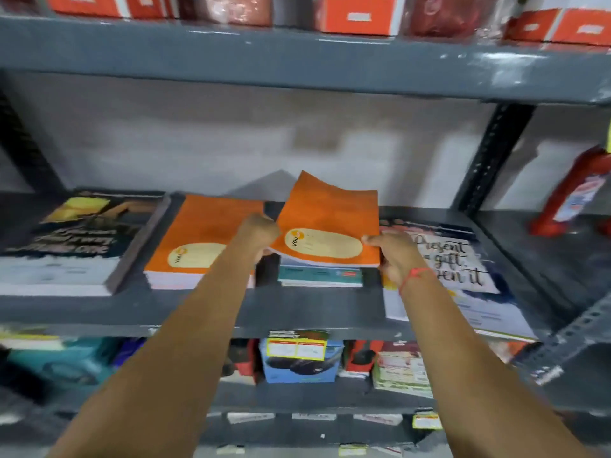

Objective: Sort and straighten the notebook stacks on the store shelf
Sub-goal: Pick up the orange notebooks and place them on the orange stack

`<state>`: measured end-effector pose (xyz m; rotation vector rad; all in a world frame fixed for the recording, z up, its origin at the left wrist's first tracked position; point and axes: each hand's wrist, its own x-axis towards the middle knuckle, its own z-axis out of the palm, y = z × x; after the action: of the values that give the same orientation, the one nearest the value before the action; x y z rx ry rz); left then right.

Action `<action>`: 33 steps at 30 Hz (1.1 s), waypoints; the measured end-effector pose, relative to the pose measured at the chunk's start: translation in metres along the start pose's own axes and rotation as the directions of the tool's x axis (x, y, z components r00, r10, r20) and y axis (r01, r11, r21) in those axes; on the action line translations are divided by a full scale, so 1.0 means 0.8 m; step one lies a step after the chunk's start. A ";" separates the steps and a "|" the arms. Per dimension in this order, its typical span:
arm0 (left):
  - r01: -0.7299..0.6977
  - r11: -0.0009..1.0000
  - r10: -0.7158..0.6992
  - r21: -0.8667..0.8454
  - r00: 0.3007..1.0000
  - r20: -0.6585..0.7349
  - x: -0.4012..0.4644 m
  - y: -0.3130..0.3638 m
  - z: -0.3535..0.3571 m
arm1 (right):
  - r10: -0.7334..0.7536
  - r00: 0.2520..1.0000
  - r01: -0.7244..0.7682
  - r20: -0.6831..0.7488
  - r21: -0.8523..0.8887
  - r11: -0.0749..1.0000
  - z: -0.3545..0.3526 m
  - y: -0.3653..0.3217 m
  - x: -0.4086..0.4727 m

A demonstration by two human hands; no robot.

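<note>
An orange notebook [330, 223] with a cream oval label is lifted and tilted above a teal notebook [319, 278] on the grey shelf [297, 312]. My left hand [259, 234] grips its left edge. My right hand [393, 256], with a red thread at the wrist, grips its right front corner. A stack of matching orange notebooks [198, 239] lies just to the left. A dark-covered stack [72, 239] sits at the far left. At the right lies a white stack with black script lettering [463, 279], partly under my right hand.
The shelf above [297, 57] holds orange-and-white boxes [357, 14]. Boxed goods [299, 358] fill the shelf below. A perforated upright [492, 160] stands at the right, with a red fire extinguisher [572, 193] beyond it.
</note>
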<state>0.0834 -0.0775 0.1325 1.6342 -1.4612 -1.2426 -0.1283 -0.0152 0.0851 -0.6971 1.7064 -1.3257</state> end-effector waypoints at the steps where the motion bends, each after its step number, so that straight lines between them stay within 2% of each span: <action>1: 0.007 1.000 -0.008 -0.019 0.999 -0.035 0.003 -0.007 -0.025 | -0.043 0.997 0.043 0.056 0.011 0.999 0.033 -0.018 -0.016; 5: 0.051 0.999 -0.053 -0.012 0.988 -0.146 0.016 -0.044 -0.122 | -0.102 0.974 0.114 0.203 -0.047 0.992 0.145 -0.039 -0.042; 9: 0.142 0.989 -0.134 0.036 0.974 -0.181 0.027 -0.078 -0.180 | -0.010 0.953 0.040 0.302 -0.095 0.995 0.208 -0.039 -0.052; 13: 0.153 0.986 -0.136 0.070 0.969 -0.205 0.042 -0.106 -0.204 | -0.005 0.965 0.068 0.261 -0.233 0.970 0.244 -0.025 -0.046; 15: 0.154 0.968 -0.103 0.198 0.964 -0.243 0.050 -0.121 -0.206 | -0.047 0.966 0.149 0.256 -0.396 0.906 0.254 -0.012 -0.045; 17: 0.174 0.916 -0.067 0.363 0.955 -0.288 0.052 -0.132 -0.206 | -0.077 0.960 0.227 0.270 -0.582 0.781 0.257 -0.005 -0.051; 22: 0.209 0.802 -0.045 0.560 0.956 -0.291 0.054 -0.128 -0.211 | -0.138 0.954 0.293 0.265 -0.740 0.606 0.260 -0.010 -0.060; 24: 0.217 0.720 -0.002 0.659 0.950 -0.311 0.053 -0.116 -0.205 | -0.199 0.952 0.307 0.234 -0.760 0.573 0.255 -0.011 -0.063; 26: 0.196 0.649 0.079 0.735 0.944 -0.321 0.050 -0.103 -0.191 | -0.267 0.949 0.301 0.168 -0.734 0.608 0.239 -0.011 -0.067; 28: 0.121 0.634 0.176 0.764 0.939 -0.295 0.047 -0.091 -0.166 | -0.344 0.936 0.291 0.079 -0.725 0.625 0.213 -0.013 -0.065; 31: -0.070 0.595 0.312 0.801 0.938 -0.150 0.043 -0.071 -0.108 | -0.413 0.908 0.239 -0.069 -0.724 0.647 0.163 -0.018 -0.055; 33: -0.185 0.626 0.361 0.758 0.930 -0.071 0.032 -0.049 -0.053 | -0.437 0.888 0.213 -0.143 -0.715 0.666 0.120 -0.017 -0.049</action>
<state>0.1366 -0.1004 0.1071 1.8432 -2.1338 -0.2380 -0.0269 -0.0334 0.1014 -1.3393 2.4599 -1.0340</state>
